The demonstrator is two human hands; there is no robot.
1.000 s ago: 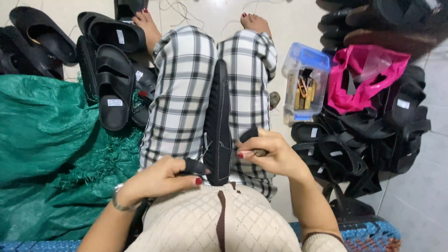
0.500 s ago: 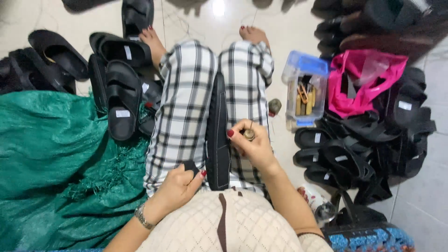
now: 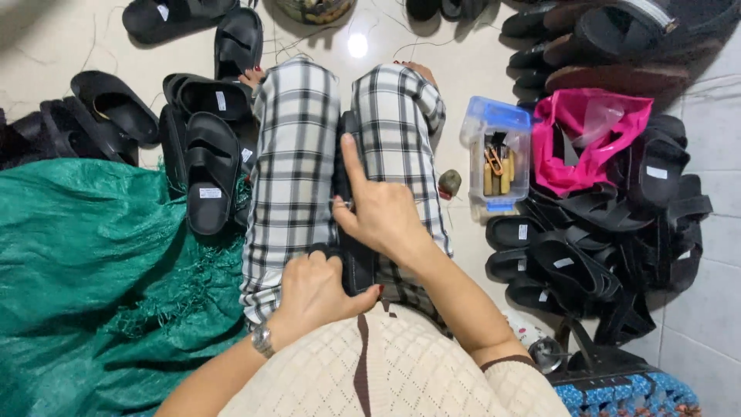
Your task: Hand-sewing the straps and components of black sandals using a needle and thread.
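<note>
Now, seated on the floor, legs out, a black sandal (image 3: 356, 259) lying lengthwise in the groove between my thighs, sole edge up. My left hand (image 3: 312, 289) is curled over its near end, fingers closed around it, thumb toward my belly, pinning it against the checked trousers (image 3: 293, 170). My right hand (image 3: 380, 210) rests on the sandal just beyond the left, forefinger stretched straight out along the edge toward my feet, the other fingers folded; something small seems pinched at the thumb, but I cannot tell what it is. Whether that hand truly grips the sandal or only presses on it, I cannot say. To work this edge well, I judge: keep the left clamp firm so the sandal does not roll off the thighs, let the forefinger follow the edge evenly, press down rather than sideways. Right of my right hand, near, a clear tub (image 3: 497, 158) with a blue lid, small tools standing inside; beyond it a pink bag (image 3: 590, 143) and a heap of black sandals (image 3: 594, 255). Left of my left hand, green netting (image 3: 93, 270) bunched up, touching my left thigh; past it, more black sandals (image 3: 208, 166) lie loose on pale tile (image 3: 478, 69). A small dark lump (image 3: 449, 182) sits between my right shin and the tub.
</note>
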